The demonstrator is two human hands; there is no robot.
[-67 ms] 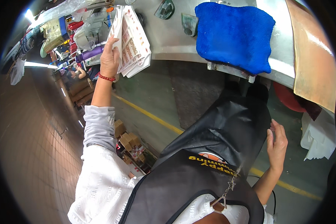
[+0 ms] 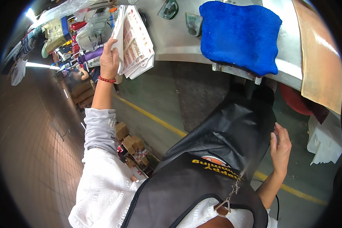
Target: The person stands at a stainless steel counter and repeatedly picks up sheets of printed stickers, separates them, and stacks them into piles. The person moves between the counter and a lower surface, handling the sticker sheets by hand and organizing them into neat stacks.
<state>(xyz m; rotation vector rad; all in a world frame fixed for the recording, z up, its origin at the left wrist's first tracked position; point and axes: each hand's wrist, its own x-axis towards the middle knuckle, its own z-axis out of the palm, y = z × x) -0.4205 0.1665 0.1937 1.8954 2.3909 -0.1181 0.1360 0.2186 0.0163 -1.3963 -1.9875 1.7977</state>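
My left hand [image 2: 109,62], with a red beaded bracelet at the wrist, is at the left edge of a stack of printed sheets [image 2: 135,43]. Its fingers are closed on the raised edge of the upper sheets, and the thumb side is partly hidden. The stack is white with rows of small reddish-brown prints and lies over the bench's front edge. My right hand [image 2: 281,150] hangs low beside my black apron [image 2: 220,129], holding nothing, its fingers loosely bent and the thumb apart.
A blue towel [image 2: 239,38] drapes over the metal bench [image 2: 171,53]. Two greenish translucent pieces, one a block [image 2: 193,24], lie left of it. A tan board [image 2: 321,49] covers the right end. Clutter with a purple cylinder [image 2: 91,55] fills the left; cardboard boxes [image 2: 131,142] stand below.
My left hand has shifted slightly left, drawing the raised sheet edge a little with it. My right hand stays almost where it was.
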